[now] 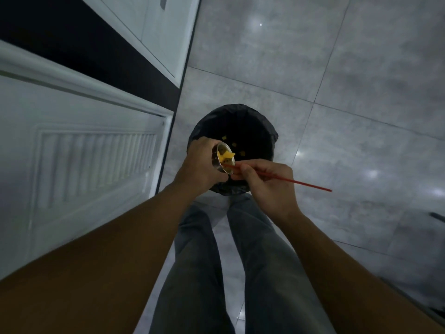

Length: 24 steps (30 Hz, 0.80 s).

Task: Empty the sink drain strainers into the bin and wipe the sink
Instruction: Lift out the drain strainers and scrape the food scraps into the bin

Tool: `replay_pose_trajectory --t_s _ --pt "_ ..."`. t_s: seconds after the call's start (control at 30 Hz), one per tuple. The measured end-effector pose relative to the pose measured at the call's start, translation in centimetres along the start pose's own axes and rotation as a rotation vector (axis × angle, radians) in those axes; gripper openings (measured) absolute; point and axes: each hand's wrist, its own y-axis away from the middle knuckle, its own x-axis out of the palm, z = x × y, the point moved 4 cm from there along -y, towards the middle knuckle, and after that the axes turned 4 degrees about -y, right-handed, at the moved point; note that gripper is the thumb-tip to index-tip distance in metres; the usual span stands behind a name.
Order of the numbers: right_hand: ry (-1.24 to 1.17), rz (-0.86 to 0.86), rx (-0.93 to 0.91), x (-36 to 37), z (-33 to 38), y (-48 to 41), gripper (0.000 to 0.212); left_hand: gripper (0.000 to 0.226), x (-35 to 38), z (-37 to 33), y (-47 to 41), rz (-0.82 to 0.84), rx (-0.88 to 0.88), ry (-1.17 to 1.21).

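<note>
Bin (261, 131) on grey tiled floor (349, 92) beside white cabinets (91, 153); left hand (201, 165) clamped on strainer (222, 159), right hand (266, 183) pinching red stick (305, 183).

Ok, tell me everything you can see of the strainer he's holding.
The strainer is a small round metal cup with a shiny rim, gripped around its side by the left hand and tipped on its side over the black-lined bin. Yellow scraps cling inside. A red stick in the right hand pokes into its mouth.
</note>
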Motion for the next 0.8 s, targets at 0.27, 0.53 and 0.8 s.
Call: replay_pose_trajectory --t_s 0.27,0.53,0.8 --pt "0.061 -0.044 0.019 -0.2 -1.0 -0.4 0.017 0.07 0.4 0.4 -0.4 -0.016 0.001 -0.025" --pt "-0.036 -0.079 0.087 -0.6 -1.1 -0.6 0.015 0.075 0.5 0.8 -1.2 0.004 -0.022 -0.045" --pt "0.013 -0.032 0.105 0.4 -1.2 -1.7 0.017 0.074 0.8 0.6 -1.3 0.024 -0.004 -0.071"
